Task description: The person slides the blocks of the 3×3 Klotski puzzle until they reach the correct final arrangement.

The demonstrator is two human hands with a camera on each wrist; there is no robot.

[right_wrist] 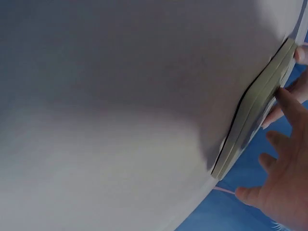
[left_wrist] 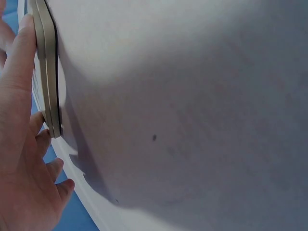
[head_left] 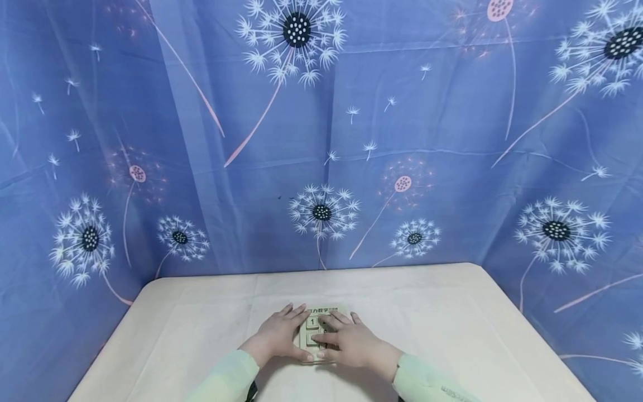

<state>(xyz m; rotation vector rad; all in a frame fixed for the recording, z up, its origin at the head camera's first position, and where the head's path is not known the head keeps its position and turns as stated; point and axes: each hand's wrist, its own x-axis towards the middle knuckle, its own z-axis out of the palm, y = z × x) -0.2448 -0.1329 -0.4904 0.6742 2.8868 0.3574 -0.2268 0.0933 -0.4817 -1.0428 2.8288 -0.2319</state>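
A pale green number slide puzzle (head_left: pixel 303 339) lies flat on the table, with raised square tiles and dark printed characters along its far edge. One tile (head_left: pixel 312 321) shows a 1. My left hand (head_left: pixel 279 336) holds the puzzle by its left side, thumb at the near corner and fingertips at the far left. Over the right part spreads my right hand (head_left: pixel 358 344), its fingers extended and a fingertip touching a tile. It hides most of the tiles there. From the side, the puzzle's layered edge appears in the left wrist view (left_wrist: pixel 49 72) and right wrist view (right_wrist: pixel 248 113).
A cream-coloured cloth covers the table (head_left: pixel 427 307). Blue curtains (head_left: pixel 321 139) with dandelion prints hang around its back and sides. Pale green sleeves (head_left: pixel 228 377) cover both forearms.
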